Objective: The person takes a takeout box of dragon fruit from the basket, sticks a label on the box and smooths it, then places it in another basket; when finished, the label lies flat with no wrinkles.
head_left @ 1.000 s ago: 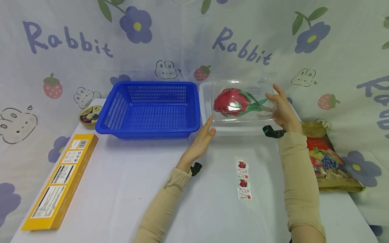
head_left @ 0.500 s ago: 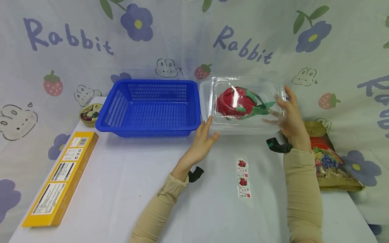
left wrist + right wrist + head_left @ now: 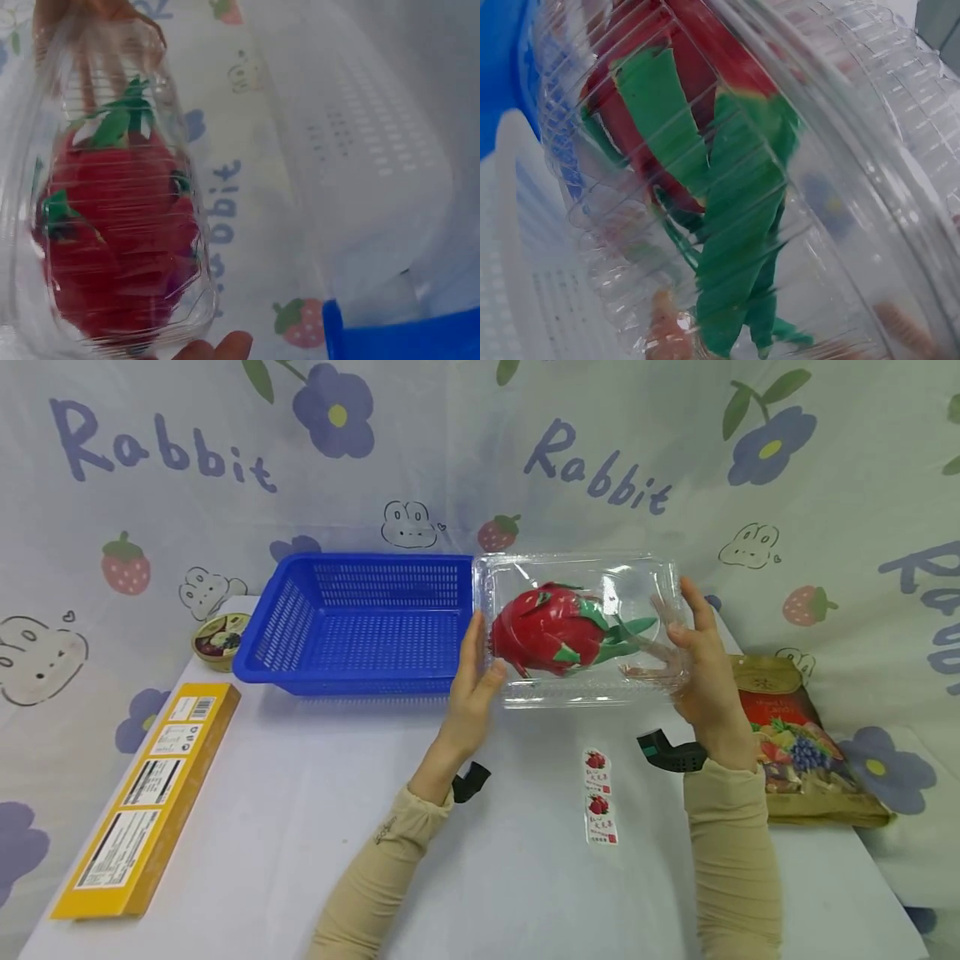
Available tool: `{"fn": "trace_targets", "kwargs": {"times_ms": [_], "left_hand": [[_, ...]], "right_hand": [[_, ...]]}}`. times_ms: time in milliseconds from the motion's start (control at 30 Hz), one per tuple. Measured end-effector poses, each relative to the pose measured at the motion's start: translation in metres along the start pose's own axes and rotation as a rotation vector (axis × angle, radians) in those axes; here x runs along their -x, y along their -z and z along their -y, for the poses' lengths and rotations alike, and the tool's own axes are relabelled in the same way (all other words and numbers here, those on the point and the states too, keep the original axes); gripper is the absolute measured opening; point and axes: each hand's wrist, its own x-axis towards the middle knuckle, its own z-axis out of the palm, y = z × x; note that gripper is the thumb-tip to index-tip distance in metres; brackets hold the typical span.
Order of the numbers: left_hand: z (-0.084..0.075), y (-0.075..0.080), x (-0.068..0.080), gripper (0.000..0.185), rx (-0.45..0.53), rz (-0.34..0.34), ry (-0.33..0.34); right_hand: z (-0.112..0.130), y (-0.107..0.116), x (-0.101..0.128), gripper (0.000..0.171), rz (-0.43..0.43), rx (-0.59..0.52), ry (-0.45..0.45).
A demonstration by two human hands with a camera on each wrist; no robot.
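Since half a second ago the clear clamshell box (image 3: 581,631) has come up off the white tray and shifted toward the blue basket (image 3: 360,622), and the left hand (image 3: 472,693), which hovered beside it, now presses on its near end. Taking the blue basket as the landmark: the table (image 3: 300,827) carries it at the back, and the clamshell is held in the air just right of it, overlapping its right rim in the head view. Front-left of the basket lies a long yellow carton (image 3: 142,802), and well to its right, past the clamshell, a fruit snack bag (image 3: 795,743). The right hand (image 3: 701,668) grips the clamshell's far end, fingers curled round the edge; the left hand's fingers lie fairly straight against the plastic, thumb beneath. Inside sits a red dragon fruit (image 3: 547,631) (green scales pointing away from the basket). A small fruit cup (image 3: 217,639) stands just left of the basket, and two stickers (image 3: 600,797) lie in front, to its right.
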Motion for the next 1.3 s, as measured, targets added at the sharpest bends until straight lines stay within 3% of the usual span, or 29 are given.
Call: {"fn": "trace_targets", "kwargs": {"times_ms": [400, 533, 700, 1000, 1300], "left_hand": [[-0.016, 0.048, 0.003, 0.074, 0.048, -0.129, -0.107], [-0.021, 0.06, 0.009, 0.074, 0.034, -0.147, -0.097], [-0.022, 0.072, 0.021, 0.074, 0.02, -0.162, -0.071], [-0.023, 0.09, 0.049, 0.076, 0.0, -0.14, 0.004], [-0.014, 0.093, 0.079, 0.074, -0.031, -0.097, 0.04]], "right_hand": [[-0.028, -0.045, 0.01, 0.061, 0.052, 0.001, -0.018], [-0.037, -0.06, 0.013, 0.065, 0.025, 0.029, -0.012], [-0.048, -0.076, 0.018, 0.068, -0.013, 0.141, 0.025], [-0.077, -0.091, 0.043, 0.071, 0.0, 0.426, 0.255], [-0.096, -0.095, 0.073, 0.078, 0.02, 0.456, 0.183]]}}
